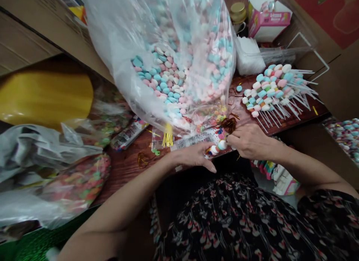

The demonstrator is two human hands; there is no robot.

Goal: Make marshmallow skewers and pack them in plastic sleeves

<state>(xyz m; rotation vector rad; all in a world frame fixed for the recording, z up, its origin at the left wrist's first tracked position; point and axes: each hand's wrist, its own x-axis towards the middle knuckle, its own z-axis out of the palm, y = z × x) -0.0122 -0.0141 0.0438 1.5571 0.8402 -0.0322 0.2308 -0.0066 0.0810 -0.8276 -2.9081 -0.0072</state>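
Observation:
At the table's front edge, a short candy skewer (pixel 215 149) with white and pale blue pieces lies between my hands. My left hand (pixel 193 155) has its fingers around the skewer's left end, its thumb sticking out below. At the other end, my right hand (pixel 248 140) is closed in a pinch on the skewer; its fingertips are partly hidden. Just behind are a printed plastic wrapper (pixel 196 138) and a brown-gold tinsel tie (pixel 229 124). A large clear bag (pixel 117 59) full of pink, blue and white candies (pixel 165 79) stands open beyond.
Finished-looking candy skewers (pixel 270 92) are piled at the right. A clear plastic bin (pixel 297 48) holds a pink box (pixel 269 23). Bags of colourful gummy candy (pixel 81 178) and a yellow shiny object (pixel 45 94) sit left. Yellow tinsel (pixel 168 137) lies near the wrapper.

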